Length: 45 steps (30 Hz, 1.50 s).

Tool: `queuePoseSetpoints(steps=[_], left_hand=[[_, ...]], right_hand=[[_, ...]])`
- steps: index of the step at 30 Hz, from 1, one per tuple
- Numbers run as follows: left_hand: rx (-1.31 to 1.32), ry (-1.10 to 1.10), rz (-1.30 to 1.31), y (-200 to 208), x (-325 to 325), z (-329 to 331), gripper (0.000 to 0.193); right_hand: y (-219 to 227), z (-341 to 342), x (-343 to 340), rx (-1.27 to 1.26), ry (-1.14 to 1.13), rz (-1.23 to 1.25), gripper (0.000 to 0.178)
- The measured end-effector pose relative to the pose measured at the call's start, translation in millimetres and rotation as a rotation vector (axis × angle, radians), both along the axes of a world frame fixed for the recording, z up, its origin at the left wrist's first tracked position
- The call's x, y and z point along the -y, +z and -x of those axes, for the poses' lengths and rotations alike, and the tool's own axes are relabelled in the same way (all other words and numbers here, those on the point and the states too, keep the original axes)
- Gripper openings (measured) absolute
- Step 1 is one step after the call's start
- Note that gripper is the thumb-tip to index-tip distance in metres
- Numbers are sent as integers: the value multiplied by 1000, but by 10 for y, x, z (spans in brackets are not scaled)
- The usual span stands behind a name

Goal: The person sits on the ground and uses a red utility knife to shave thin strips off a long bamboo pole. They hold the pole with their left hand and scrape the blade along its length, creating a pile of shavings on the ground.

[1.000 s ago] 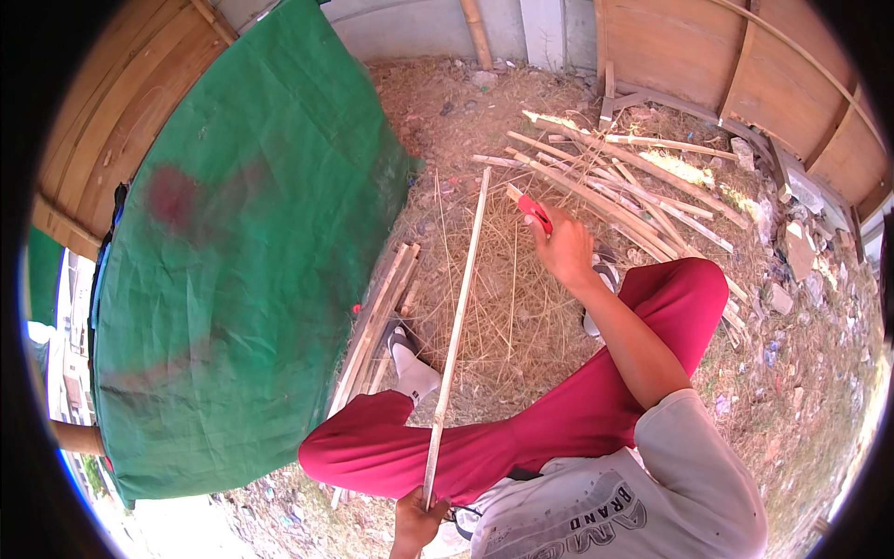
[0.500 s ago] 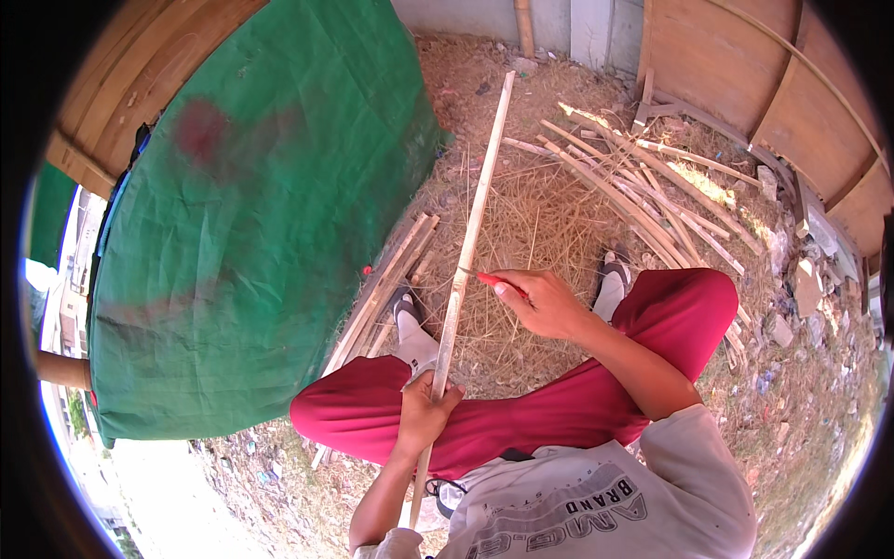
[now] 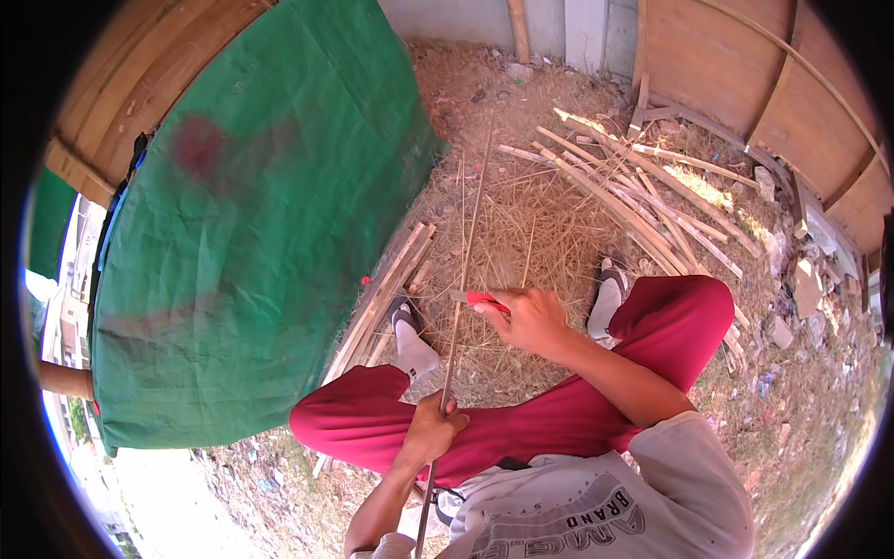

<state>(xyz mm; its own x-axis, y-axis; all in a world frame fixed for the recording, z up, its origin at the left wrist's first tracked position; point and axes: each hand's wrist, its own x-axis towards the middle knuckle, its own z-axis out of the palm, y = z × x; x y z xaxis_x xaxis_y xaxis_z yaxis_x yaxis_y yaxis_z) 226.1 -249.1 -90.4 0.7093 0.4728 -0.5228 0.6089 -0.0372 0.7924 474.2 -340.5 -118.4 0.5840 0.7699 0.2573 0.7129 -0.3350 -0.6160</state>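
A long, thin bamboo strip (image 3: 472,233) slants up and away from my lap, its narrow, darker edge showing. Near its lower part my left hand (image 3: 432,432) is closed round it, just above my left thigh. My right hand (image 3: 536,321) grips the red handle of a knife (image 3: 488,300), the fingers wrapped round it. The short blade lies against the strip around its middle, in front of my knees. Beneath the strip is a heap of straw-like shavings (image 3: 507,233) between my feet.
Several cut bamboo strips (image 3: 643,210) lie piled at the far right, and more strips (image 3: 382,289) lie beside my left foot. A green tarp (image 3: 251,242) hangs at the left. Wooden panels (image 3: 717,74) and rubble (image 3: 808,284) border the right side.
The strip has turned from its broad pale face to its narrow edge, and its far end has dropped lower. My right hand with the knife has come slightly nearer to me along it.
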Motion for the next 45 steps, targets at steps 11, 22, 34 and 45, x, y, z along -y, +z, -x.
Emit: queuePoseSetpoints(steps=[11,22,34,45], left_hand=[[-187,-70,40,124,206,677,22],[-236,-94,140,370,245,1187,26],[-343,38,-46,610,235,1767,29],[-106,131,120,163,42,885,20]], right_hand=[[-51,-592,-92,-135,-156,316,47],[-310,-856,-102,-143,-275,379,41],[-754,-1468,175,-248,-771,298,57],[-357,-849,-32,-634,-167,-38,49]])
